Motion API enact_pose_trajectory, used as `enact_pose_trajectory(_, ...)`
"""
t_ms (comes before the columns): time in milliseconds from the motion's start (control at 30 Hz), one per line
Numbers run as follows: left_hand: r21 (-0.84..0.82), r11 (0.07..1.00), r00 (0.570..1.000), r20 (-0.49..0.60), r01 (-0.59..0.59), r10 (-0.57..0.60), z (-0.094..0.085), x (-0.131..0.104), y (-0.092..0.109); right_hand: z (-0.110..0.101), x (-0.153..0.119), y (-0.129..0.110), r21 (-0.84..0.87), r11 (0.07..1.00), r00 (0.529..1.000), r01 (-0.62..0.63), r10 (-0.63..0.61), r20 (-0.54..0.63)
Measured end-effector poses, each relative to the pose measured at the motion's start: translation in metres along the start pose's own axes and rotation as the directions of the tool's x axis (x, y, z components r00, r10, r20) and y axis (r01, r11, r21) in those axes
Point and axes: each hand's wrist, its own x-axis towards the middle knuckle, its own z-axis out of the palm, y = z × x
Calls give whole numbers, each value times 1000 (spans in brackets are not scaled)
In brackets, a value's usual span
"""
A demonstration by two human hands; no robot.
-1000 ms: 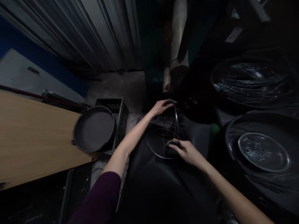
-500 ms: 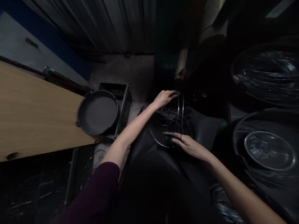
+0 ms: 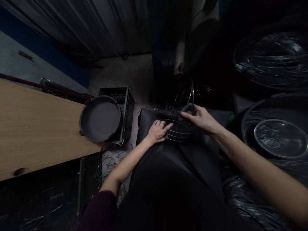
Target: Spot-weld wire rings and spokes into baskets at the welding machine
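Observation:
Round wire frame (image 3: 179, 140), made of several thin metal rings, rests on the dark cloth over my lap. At its left side is my left hand (image 3: 157, 131), fingers curled around the edge of the rings with the index finger stretched over them. My right hand (image 3: 196, 117) is closed at the upper right of the frame, thumb against fingers, on curved wire (image 3: 192, 91) that rises above the hand. How this wire meets the frame is too dark to make out.
On the left, a round dark pan (image 3: 100, 118) sits over a black crate (image 3: 127, 112) beside a wooden board (image 3: 43, 125). To the right are a clear bowl of small metal pieces (image 3: 281, 138) and containers of wire (image 3: 274, 64). A machine stands ahead.
My left hand has moved down to the left side of the rings. My right hand has risen and closed on the wire. The view has shifted slightly.

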Motion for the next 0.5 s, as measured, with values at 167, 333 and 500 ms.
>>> enact_pose_trajectory(167,-41,998,991,-130,-38,33,-65,35,-11,-3,14,-4,102,995,994,-4,15,-110)
enact_pose_trajectory(333,-230,966,909,-416,-120,13,-81,57,-19,-15,39,-37,179,977,986,119,-95,-138)
enact_pose_trajectory(500,-224,907,614,-788,-356,47,-74,88,-42,-23,64,-64,241,945,971,219,-188,-147)
